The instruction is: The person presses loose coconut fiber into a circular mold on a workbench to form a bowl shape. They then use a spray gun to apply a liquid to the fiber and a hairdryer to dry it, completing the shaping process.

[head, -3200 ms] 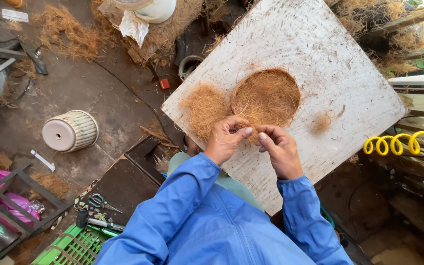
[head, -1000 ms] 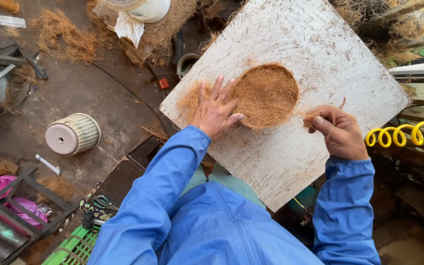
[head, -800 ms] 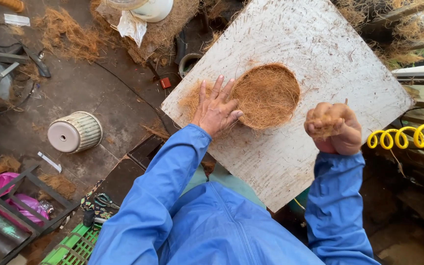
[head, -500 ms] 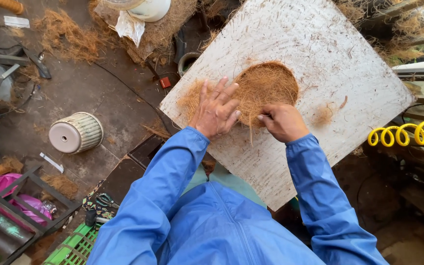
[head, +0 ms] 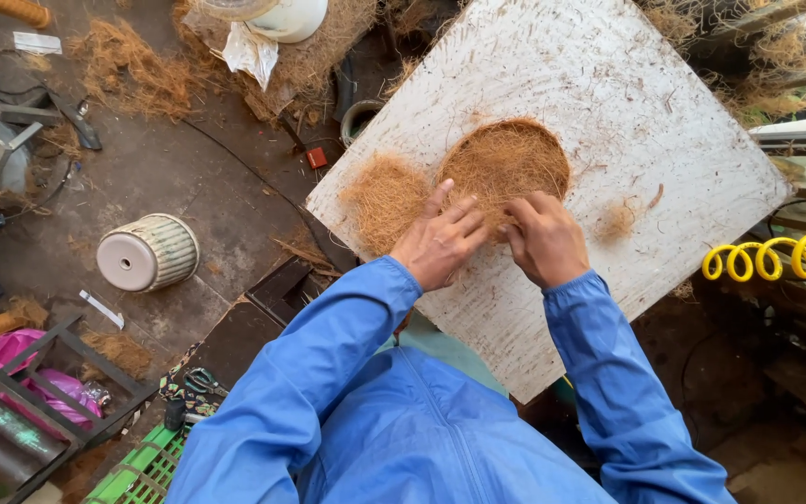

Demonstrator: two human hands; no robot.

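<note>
On the board (head: 608, 103), a fibre mat (head: 515, 163) lies right of a fibre pile (head: 379, 191).

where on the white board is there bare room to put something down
Bare: the board's far part beyond the round fibre mat, and its right side past the small tuft. Crowded: near edge, where left hand, right hand and loose fibre pile sit.

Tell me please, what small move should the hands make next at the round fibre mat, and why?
Probably press the fibre down into the near edge of the round fibre mat. Both the left hand and the right hand already rest at that edge, fingers on the fibre. A loose fibre pile lies beside the mat on the white board, so more could be added afterwards.
</note>
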